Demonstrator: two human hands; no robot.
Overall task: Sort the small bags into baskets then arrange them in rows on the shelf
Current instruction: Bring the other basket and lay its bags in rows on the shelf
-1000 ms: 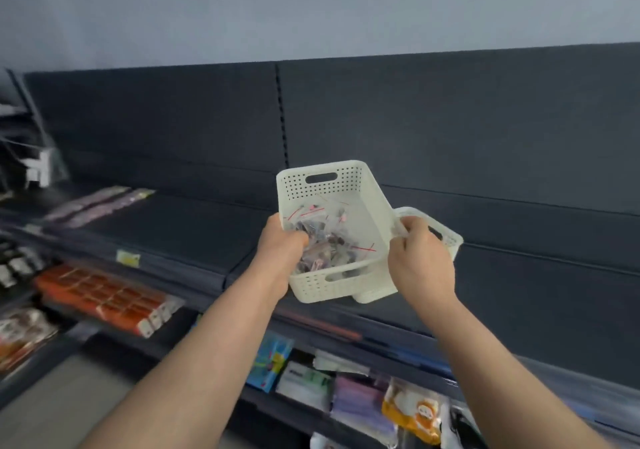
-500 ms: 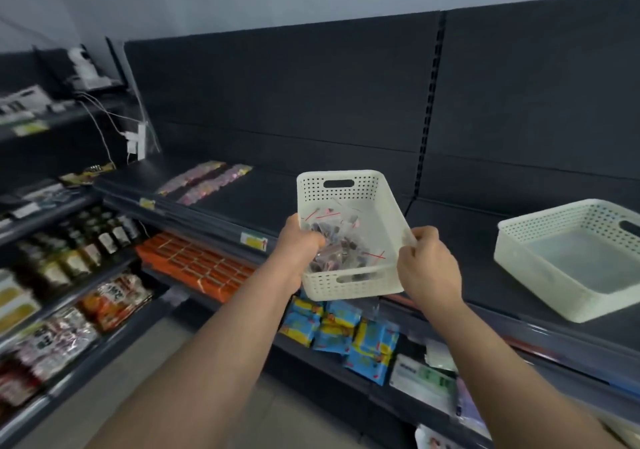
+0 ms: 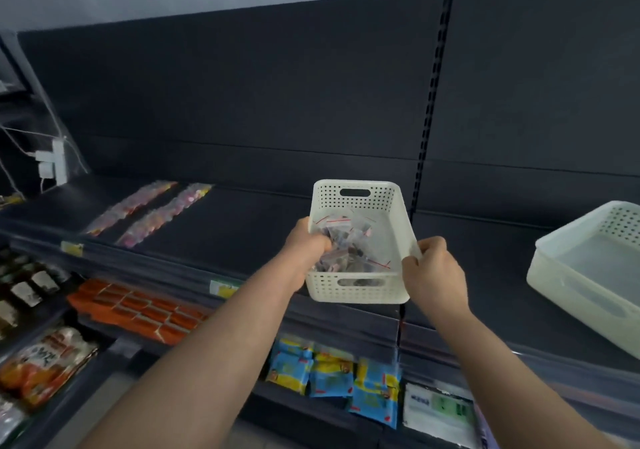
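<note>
The person is holding the white basket (image 3: 360, 291) over the shelf (image 3: 242, 230) edge, its long axis running straight away from them. The left hand (image 3: 306, 246) is curling its fingers over the left wall, in among the small bags (image 3: 351, 252). The right hand (image 3: 433, 270) is pinching the right rim. The laid rows (image 3: 152, 211) are lying left of and beyond the left fingers, so that hand is nearer.

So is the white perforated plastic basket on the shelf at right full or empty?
Empty as far as shown: the white perforated plastic basket has a bare pale floor; its right end is cut off.
</note>
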